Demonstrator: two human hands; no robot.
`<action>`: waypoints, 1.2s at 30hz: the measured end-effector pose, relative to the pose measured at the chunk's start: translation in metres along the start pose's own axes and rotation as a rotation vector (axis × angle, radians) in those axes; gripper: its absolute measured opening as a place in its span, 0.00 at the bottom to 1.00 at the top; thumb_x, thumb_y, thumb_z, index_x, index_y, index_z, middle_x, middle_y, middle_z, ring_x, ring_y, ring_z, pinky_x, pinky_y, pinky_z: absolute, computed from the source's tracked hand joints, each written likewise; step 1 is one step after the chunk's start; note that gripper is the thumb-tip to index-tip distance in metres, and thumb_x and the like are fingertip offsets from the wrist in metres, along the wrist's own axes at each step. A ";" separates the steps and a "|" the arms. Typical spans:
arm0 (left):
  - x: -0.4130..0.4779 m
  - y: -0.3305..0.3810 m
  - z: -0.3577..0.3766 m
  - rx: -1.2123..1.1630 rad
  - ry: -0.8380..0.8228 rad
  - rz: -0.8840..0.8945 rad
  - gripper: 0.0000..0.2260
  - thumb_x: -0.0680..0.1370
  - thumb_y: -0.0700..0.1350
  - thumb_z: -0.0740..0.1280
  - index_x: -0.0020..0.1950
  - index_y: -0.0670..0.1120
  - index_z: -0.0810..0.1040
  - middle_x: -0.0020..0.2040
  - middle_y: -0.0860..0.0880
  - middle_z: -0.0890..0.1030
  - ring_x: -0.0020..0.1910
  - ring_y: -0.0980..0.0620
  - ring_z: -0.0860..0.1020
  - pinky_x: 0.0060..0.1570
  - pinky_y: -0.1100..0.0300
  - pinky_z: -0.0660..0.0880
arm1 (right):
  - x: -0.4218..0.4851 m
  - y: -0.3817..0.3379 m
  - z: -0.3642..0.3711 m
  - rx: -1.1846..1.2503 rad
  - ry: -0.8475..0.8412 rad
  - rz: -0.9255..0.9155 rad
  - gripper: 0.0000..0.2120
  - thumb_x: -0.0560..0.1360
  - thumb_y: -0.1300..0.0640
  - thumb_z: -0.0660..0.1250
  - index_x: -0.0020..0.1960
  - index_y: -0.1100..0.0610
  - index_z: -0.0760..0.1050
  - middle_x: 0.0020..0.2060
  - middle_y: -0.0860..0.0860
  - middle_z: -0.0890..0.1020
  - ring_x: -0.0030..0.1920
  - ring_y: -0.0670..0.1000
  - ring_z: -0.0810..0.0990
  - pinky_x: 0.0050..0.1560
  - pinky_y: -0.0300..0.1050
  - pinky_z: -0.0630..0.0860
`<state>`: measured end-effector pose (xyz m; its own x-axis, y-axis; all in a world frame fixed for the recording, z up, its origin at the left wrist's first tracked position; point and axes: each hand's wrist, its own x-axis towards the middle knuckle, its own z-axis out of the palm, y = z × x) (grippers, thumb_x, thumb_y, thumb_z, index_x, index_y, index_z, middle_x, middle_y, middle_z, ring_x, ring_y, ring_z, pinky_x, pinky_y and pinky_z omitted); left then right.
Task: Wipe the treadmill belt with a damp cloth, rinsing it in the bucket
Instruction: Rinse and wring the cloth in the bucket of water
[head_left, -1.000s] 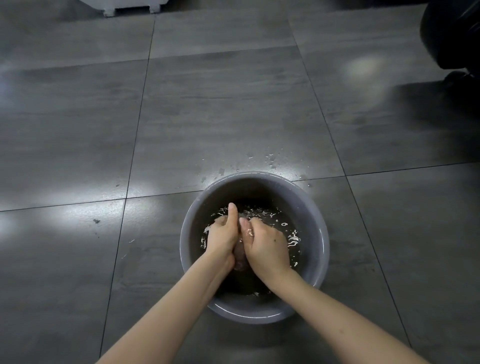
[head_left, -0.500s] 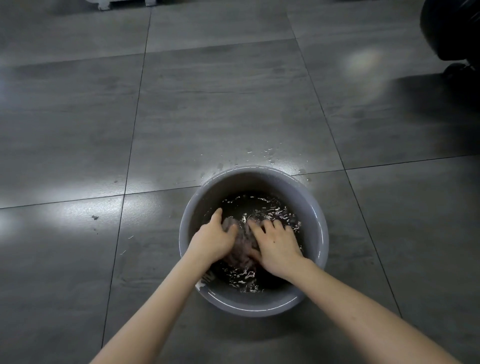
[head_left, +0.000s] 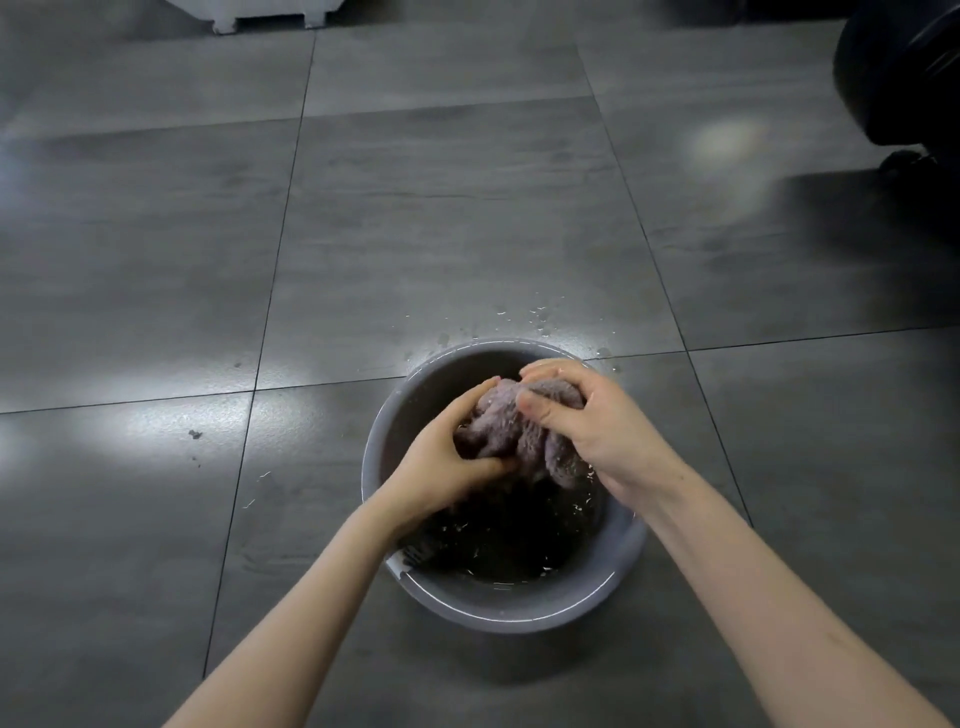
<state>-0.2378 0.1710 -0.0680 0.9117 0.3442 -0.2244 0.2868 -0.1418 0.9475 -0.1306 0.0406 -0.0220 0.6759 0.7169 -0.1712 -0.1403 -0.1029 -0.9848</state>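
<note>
A grey round bucket (head_left: 519, 613) holding dark water stands on the tiled floor in front of me. A wet, bunched purplish-grey cloth (head_left: 511, 431) hangs above the water, inside the bucket's rim. My left hand (head_left: 447, 462) grips its lower left part with curled fingers. My right hand (head_left: 587, 421) grips its upper right part, thumb and fingers wrapped round the fabric. The treadmill belt is out of view.
Dark grey floor tiles (head_left: 415, 234) spread all around, with water droplets (head_left: 540, 314) beyond the bucket. A black rounded object (head_left: 904, 73) stands at the top right. A white base (head_left: 270, 15) shows at the top left edge.
Both hands have lifted the cloth up out of the water. A second ago they were pressed together low in the bucket, with the cloth mostly hidden.
</note>
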 end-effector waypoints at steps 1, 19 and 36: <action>0.000 0.002 0.003 -0.047 0.062 0.001 0.31 0.69 0.32 0.72 0.63 0.61 0.71 0.59 0.60 0.78 0.59 0.60 0.77 0.59 0.65 0.72 | 0.001 0.005 0.000 0.130 0.025 0.070 0.05 0.72 0.60 0.69 0.48 0.58 0.77 0.45 0.51 0.81 0.45 0.42 0.80 0.46 0.31 0.74; 0.003 0.028 0.025 -0.500 0.349 -0.101 0.20 0.66 0.53 0.77 0.54 0.53 0.77 0.45 0.56 0.84 0.45 0.59 0.82 0.41 0.64 0.78 | -0.003 0.028 0.055 0.443 0.107 0.366 0.27 0.81 0.41 0.48 0.46 0.49 0.84 0.48 0.47 0.85 0.49 0.42 0.83 0.44 0.35 0.78; -0.009 0.053 -0.006 -0.430 0.254 0.076 0.12 0.66 0.39 0.76 0.43 0.49 0.76 0.43 0.48 0.82 0.42 0.51 0.81 0.43 0.57 0.79 | 0.016 0.050 0.023 0.561 -0.017 0.672 0.40 0.76 0.30 0.41 0.53 0.53 0.83 0.52 0.56 0.84 0.53 0.56 0.83 0.54 0.55 0.78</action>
<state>-0.2326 0.1663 -0.0143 0.8093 0.5707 -0.1394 0.0268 0.2013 0.9792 -0.1437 0.0629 -0.0737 0.3118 0.6367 -0.7053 -0.8435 -0.1561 -0.5139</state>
